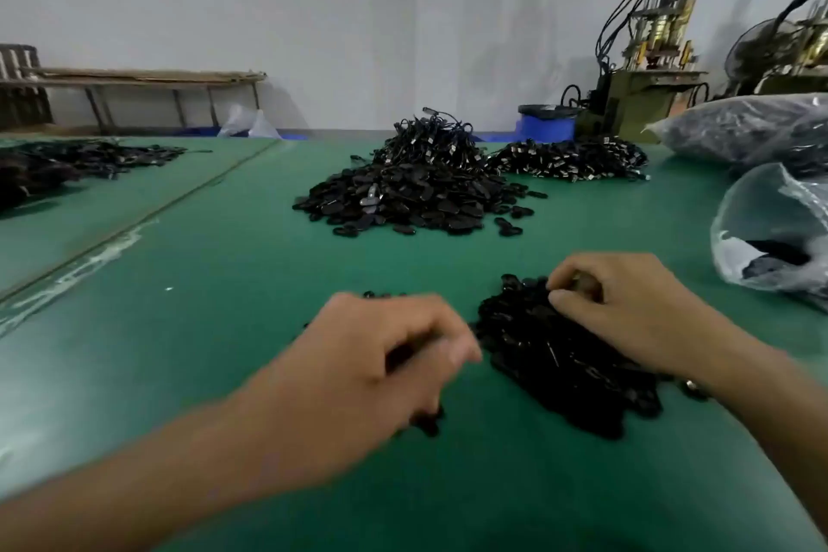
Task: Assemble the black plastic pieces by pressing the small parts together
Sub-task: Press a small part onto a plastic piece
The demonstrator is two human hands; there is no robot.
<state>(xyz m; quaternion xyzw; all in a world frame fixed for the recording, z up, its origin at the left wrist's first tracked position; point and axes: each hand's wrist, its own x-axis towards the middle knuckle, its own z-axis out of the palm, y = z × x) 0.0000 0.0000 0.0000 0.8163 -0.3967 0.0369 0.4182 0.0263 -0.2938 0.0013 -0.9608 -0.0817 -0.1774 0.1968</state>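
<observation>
Two hands, apart: right hand (pixel 627 305) pinches into near heap of small black plastic pieces (pixel 560 359); left hand (pixel 381 372), curled, contents indistinguishable, hovers just left of it.

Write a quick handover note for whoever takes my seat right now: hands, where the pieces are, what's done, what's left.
Left hand: fingers curled, blurred; a hold cannot be told.
Right hand: fingers curled into the near pile; pinch unclear.
Pieces: near pile under the right hand, big pile farther back on the table.
Done: no finished pieces can be told apart.
Left: pick parts, press them together.
</observation>
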